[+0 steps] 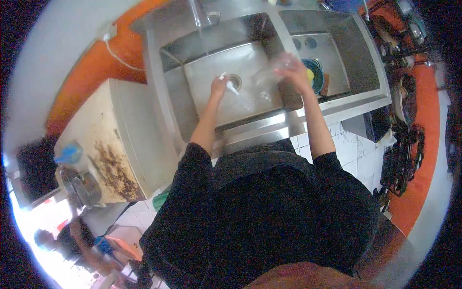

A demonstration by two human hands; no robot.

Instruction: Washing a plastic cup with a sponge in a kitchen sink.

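Note:
My left hand (217, 87) is over the left basin of a stainless steel sink (202, 94), closed around a small white object (232, 87), too blurred to name. A thin stream of water falls from the faucet (195, 14) near this hand. The drain (236, 82) lies just beyond the white object. My right hand (296, 76) is raised near the divider between the two basins and is blurred by motion; whether it holds something cannot be made out. Behind it, in the right basin, sits a dark teal bowl (317, 77) with a yellow item (310, 76), partly hidden by the hand.
A brown block (326, 83) lies beside the bowl. A rust-stained white cabinet (108, 144) stands at the left, with a metal pot-like item (81, 184) on it. Cookware (400, 97) lines the right wall. Another person (77, 238) is at the lower left.

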